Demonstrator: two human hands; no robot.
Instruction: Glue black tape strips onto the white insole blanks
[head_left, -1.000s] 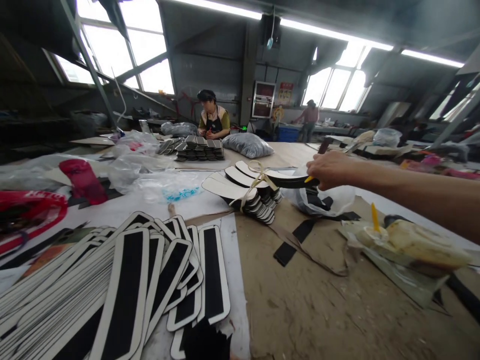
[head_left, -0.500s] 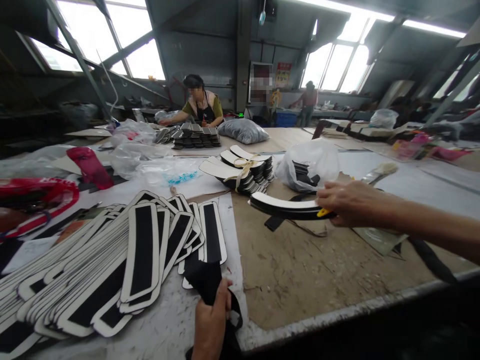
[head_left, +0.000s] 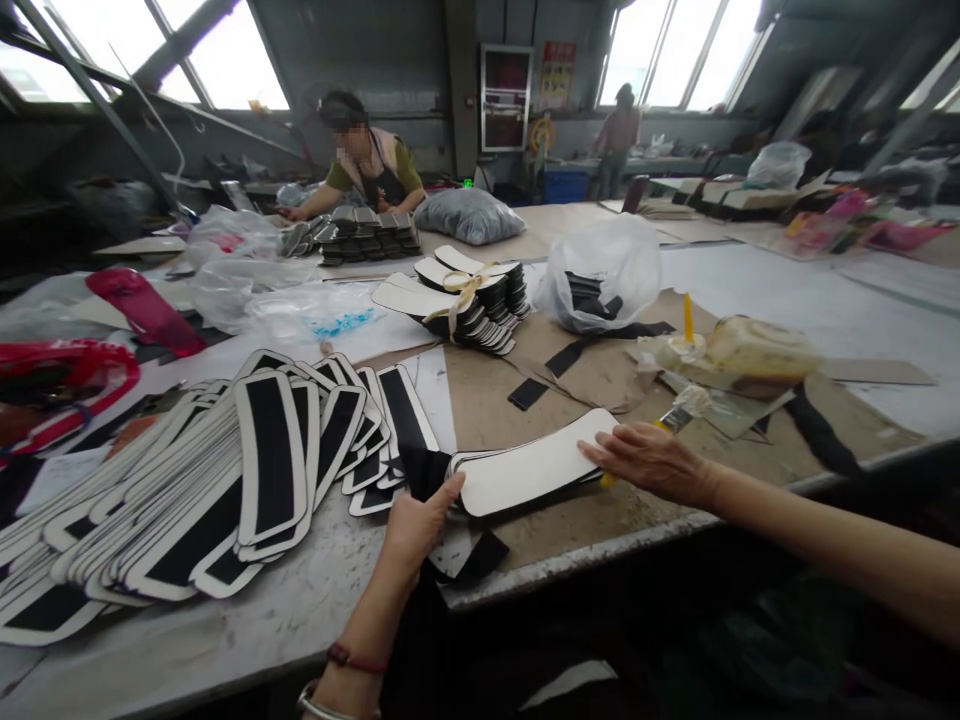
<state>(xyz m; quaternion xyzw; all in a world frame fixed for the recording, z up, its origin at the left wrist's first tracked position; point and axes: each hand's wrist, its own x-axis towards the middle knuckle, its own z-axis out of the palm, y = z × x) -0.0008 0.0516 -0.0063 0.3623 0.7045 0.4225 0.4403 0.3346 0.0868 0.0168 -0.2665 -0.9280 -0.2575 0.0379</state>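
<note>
A small stack of curved pieces (head_left: 532, 465), white on top with dark edges, spans between my two hands over the brown board. My left hand (head_left: 416, 525) pinches its left end, thumb on top, and has a black fabric strip (head_left: 426, 468) in its grip. My right hand (head_left: 660, 465) is closed at the other end, fingers over the top piece. It also holds a brush (head_left: 691, 402) with pale bristles; the yellow handle shows under the fingers. Left of my left hand lies a large fanned pile of white-edged black pieces (head_left: 274, 470).
Behind the stack are tied bundles of curved pieces (head_left: 480, 300) and a plastic bag of black pieces (head_left: 600, 275). A stained plastic container (head_left: 757, 350) with a yellow stick (head_left: 688, 318) stands at right. Across the table a person (head_left: 367, 170) works by grey pieces.
My right hand has brought the stack and brush left and down towards me. My left hand now grips the stack's end along with the black strip. The view has tilted down.
</note>
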